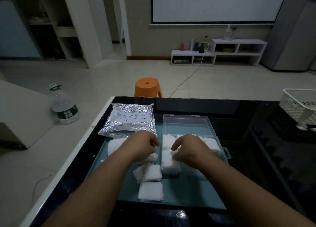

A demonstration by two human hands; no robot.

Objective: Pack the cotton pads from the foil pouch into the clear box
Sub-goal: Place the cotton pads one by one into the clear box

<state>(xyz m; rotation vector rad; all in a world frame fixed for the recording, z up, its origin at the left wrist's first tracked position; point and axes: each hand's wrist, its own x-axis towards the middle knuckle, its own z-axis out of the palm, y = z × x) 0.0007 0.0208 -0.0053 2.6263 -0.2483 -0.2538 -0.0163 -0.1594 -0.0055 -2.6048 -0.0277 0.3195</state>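
A crinkled foil pouch (130,120) lies at the back left of a teal mat (188,192). To its right stands the clear box (220,151), lid (187,124) open away from me, with white cotton pads (168,160) stacked inside. My left hand (143,145) is curled over a pad (150,158) on the mat just left of the box. My right hand (187,146) rests over the box, fingers bent down onto the pads in it. More loose pads (150,191) lie near me on the mat and another pile (115,145) sits by the pouch mouth.
The mat lies on a dark glossy table (256,158) with a white left edge. A white perforated basket (301,107) stands at the far right. Beyond the table are an orange stool (147,87) and a plastic water bottle (65,109) on the floor.
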